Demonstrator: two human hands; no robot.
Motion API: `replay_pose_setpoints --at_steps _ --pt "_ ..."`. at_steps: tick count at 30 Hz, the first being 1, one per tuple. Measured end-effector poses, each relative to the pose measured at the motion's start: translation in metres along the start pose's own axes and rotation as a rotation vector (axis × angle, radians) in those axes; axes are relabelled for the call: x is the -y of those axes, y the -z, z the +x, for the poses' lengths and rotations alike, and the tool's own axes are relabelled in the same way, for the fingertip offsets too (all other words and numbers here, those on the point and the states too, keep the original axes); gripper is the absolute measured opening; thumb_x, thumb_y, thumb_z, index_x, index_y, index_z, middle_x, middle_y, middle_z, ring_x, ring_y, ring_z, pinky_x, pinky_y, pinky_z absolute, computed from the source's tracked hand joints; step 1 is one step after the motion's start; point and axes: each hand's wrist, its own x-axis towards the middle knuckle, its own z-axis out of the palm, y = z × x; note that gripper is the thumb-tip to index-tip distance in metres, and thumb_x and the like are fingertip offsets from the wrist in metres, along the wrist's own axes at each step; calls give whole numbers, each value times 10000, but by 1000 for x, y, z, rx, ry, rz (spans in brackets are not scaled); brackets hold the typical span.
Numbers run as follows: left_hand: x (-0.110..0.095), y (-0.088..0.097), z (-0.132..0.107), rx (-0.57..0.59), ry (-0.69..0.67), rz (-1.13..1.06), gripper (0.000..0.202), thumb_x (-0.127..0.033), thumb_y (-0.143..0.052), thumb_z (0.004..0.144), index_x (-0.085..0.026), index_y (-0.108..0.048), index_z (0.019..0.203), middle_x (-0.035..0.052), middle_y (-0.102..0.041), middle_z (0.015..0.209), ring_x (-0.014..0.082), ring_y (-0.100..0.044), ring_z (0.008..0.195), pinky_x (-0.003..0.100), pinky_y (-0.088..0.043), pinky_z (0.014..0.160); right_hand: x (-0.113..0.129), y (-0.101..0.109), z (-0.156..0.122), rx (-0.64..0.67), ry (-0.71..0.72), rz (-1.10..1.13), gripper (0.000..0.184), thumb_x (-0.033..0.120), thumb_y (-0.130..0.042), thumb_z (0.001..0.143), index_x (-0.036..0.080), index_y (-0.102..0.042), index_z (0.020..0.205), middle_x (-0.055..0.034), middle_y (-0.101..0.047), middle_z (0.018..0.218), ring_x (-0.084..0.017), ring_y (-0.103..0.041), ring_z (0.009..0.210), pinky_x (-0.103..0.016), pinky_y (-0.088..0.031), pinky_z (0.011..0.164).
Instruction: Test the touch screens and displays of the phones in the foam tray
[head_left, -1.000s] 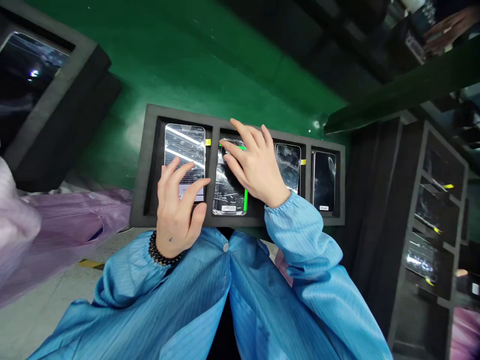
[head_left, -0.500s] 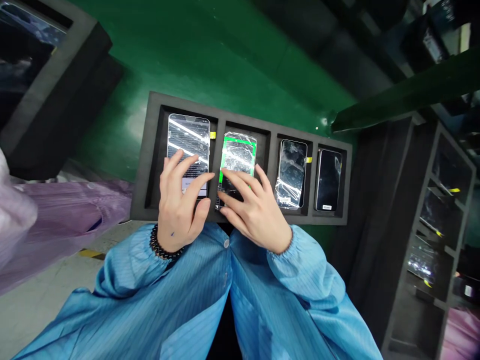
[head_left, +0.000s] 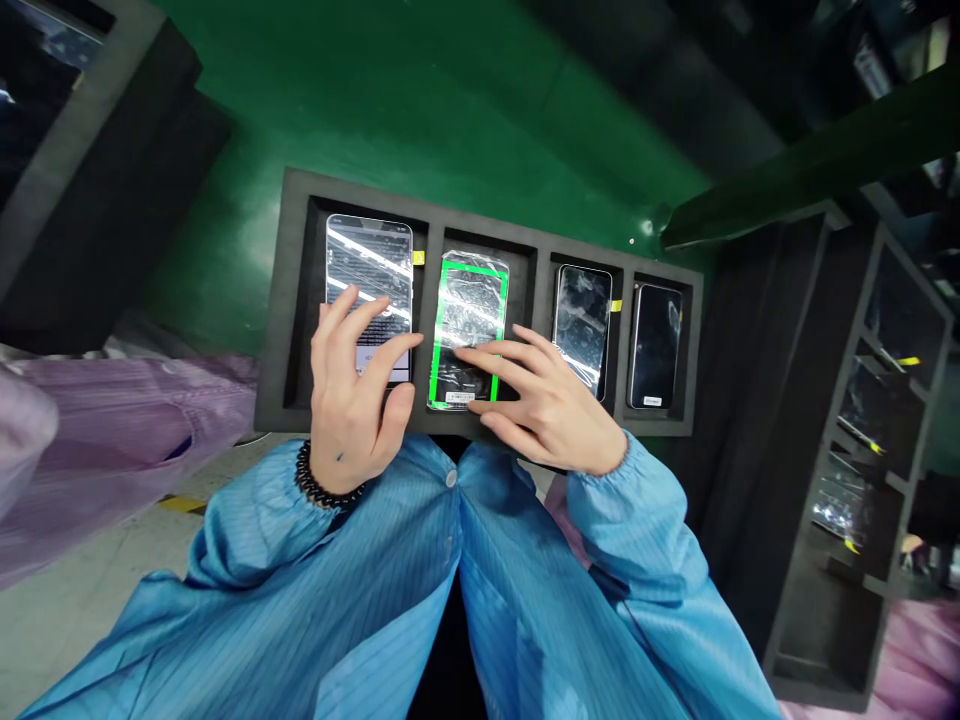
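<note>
A dark foam tray (head_left: 427, 305) with several compartments lies before me, a smartphone in each. Over the leftmost phone (head_left: 369, 250), whose lit screen shows lines of text, my left hand (head_left: 360, 400) is spread with its fingers apart. My right hand (head_left: 544, 400) hovers with fingers stretched at the lower right of the second phone (head_left: 471, 310); a green frame runs round this one's display, under wrinkled clear film. I cannot tell whether the fingertips touch either screen. The third phone (head_left: 583, 315) and fourth phone (head_left: 656, 345) have dark screens, and the right hand partly covers the third.
A green work surface (head_left: 465, 110) spreads behind the tray. At the upper left stands another foam tray (head_left: 127, 110). A stack of foam trays (head_left: 795, 420) leans at the right, phones in the front one. Pink clothing (head_left: 135, 430) shows at the left.
My right hand has moved right, baring more of the second phone. The green on that screen now runs down both sides to the bottom. My left hand stays over the leftmost phone.
</note>
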Motion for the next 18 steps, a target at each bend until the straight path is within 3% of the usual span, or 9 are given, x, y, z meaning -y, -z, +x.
replay_pose_setpoints --at_steps 6,11,18 --pt "1 0 -2 11 -3 -4 425 -377 -358 988 -252 -636 1284 95 -488 1488 290 -333 1507 551 -276 1286 -5 10 -35 -38 -164 -34 351 243 -478 998 216 -818 919 -97 -608 1444 -284 -548 1300 -568 -412 1156" --pt "1 -1 -2 11 2 -1 433 -396 -345 992 -276 -629 1295 80 -484 1493 295 -334 1505 571 -283 1277 3 0 -30 -164 -171 -24 345 277 -464 1003 236 -806 980 -72 -603 1454 -278 -550 1288 -568 -397 1163" --pt "0 0 -2 17 20 -4 445 -396 -333 996 -276 -623 1311 80 -473 1503 304 -325 1510 579 -279 1280 9 -13 -26 -111 -103 -61 314 263 -477 1004 224 -779 1082 -80 -561 1503 -253 -538 1319 -562 -309 1219"
